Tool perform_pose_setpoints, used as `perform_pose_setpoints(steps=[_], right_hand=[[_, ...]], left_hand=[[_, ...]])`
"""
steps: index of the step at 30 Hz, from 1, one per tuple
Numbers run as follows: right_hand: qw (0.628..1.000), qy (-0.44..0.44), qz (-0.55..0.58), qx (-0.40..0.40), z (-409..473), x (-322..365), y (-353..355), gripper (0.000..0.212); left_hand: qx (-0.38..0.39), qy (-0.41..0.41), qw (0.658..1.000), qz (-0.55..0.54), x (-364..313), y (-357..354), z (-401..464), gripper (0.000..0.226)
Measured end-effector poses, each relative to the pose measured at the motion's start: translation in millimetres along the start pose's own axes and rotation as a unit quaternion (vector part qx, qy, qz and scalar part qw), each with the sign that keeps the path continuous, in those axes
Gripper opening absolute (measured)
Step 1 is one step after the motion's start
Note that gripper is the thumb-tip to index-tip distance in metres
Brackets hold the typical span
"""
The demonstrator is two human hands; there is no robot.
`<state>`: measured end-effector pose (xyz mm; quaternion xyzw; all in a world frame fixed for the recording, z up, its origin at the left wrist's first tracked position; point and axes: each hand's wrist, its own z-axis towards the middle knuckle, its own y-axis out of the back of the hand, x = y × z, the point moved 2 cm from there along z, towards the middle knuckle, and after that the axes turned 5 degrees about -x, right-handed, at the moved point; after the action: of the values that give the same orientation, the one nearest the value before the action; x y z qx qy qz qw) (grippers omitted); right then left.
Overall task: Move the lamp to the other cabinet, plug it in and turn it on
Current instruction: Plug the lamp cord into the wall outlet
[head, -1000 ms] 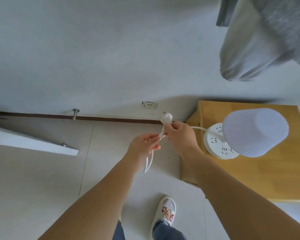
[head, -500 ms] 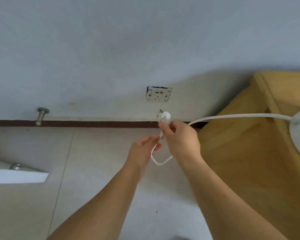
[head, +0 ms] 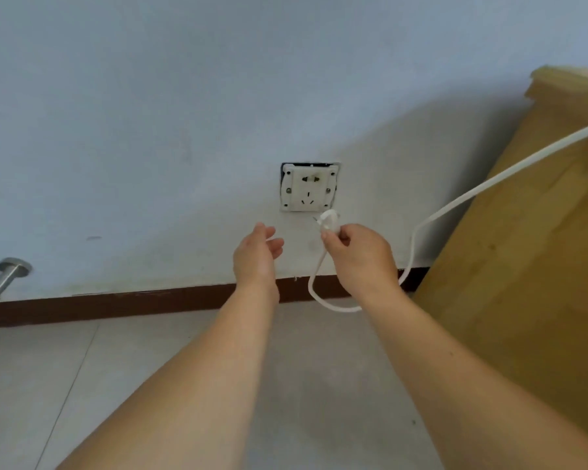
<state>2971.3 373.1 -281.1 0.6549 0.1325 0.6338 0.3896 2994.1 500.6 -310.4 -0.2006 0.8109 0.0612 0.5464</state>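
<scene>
Plug is pinched in the right hand, just below the wall socket and not yet inserted. Its cord is trailed toward the wooden cabinet. Left hand is held spread, empty, beside it.

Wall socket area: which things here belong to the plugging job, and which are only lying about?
For the job: right hand, plug, cord, wall socket, cabinet.

Not part of it: door stopper, baseboard, empty left hand.
</scene>
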Motion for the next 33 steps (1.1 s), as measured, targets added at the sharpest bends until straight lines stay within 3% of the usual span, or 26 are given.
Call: perform_pose_setpoints(steps=[6,13,20,33], right_hand=[[0.999,-0.009,-0.019,-0.031,3.2,-6.7,-13.8,0.031],[0.996,-0.002,-0.004,-0.09,18.4,-2.7,-33.3,0.026],[0.989,-0.025,0.013,-0.148,22.6,-5.2,-52.5,0.026],[0.983,-0.05,0.03,-0.176,18.8,-6.7,-69.5,0.02]], left_hand=[[0.015,0.031,0.999,-0.042,6.3,1.4,9.6,0.024],[0.046,0.008,0.998,-0.035,1.9,-6.1,21.4,0.012],[0.046,0.039,0.997,-0.05,26.3,-13.5,24.1,0.014],[0.099,0.018,0.994,-0.038,26.5,-9.5,26.2,0.016]])
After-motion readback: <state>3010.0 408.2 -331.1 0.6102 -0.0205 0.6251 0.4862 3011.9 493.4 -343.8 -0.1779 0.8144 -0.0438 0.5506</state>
